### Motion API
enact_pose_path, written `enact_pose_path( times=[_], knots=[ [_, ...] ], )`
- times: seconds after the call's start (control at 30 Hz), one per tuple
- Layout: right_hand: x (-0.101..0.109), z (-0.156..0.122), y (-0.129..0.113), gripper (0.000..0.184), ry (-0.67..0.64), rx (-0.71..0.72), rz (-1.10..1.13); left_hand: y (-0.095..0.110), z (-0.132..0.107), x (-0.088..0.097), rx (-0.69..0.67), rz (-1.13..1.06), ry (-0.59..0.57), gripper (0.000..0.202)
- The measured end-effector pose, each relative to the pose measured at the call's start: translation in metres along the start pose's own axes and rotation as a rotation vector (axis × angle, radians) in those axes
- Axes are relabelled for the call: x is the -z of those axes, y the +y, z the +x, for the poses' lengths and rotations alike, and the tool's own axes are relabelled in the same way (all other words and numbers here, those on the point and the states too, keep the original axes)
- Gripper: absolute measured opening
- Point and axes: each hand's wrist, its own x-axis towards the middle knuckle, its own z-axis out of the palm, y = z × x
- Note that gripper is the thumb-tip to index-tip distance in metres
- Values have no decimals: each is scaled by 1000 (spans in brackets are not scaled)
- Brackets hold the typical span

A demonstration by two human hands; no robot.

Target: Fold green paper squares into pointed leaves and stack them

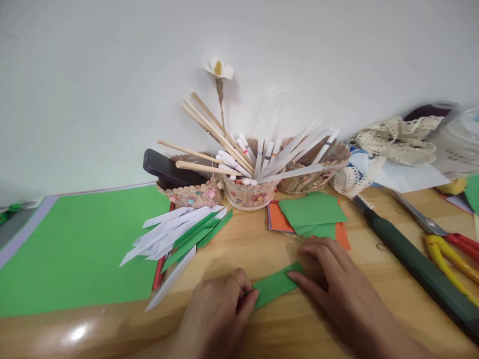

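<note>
A folded strip of green paper (275, 287) lies low over the wooden table, slanting up to the right between my hands. My left hand (224, 304), with a ring on one finger, pinches its left end between thumb and fingers. At the other end, the thumb of my right hand (333, 284) rests on the strip while its fingers arch apart above it. Just beyond my right hand sits a small stack of green paper pieces (314, 212) on orange ones. Left of my left hand is a pile of folded white and green paper strips (175, 237).
A large green sheet (93, 249) covers the left of the table (123, 329). Decorated baskets (250, 194) with sticks, pens and clear glue sticks stand by the wall. A dark green glue gun-like tool (419, 264), scissors (449, 239) and lace ribbon (396, 139) lie right.
</note>
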Motion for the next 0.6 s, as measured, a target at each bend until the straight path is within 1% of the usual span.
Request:
enact_pose_path(
  times=[0.13, 0.37, 0.6],
  knots=[
    [2, 2, -1, 20, 0, 24, 15, 0, 0, 0, -14, -16, 22, 19],
    [4, 6, -2, 21, -47, 53, 49, -3, -1, -3, -84, -27, 94, 20],
    [2, 6, 0, 24, -47, 63, 38, -2, -2, -3, -82, -21, 81, 20]
  ],
)
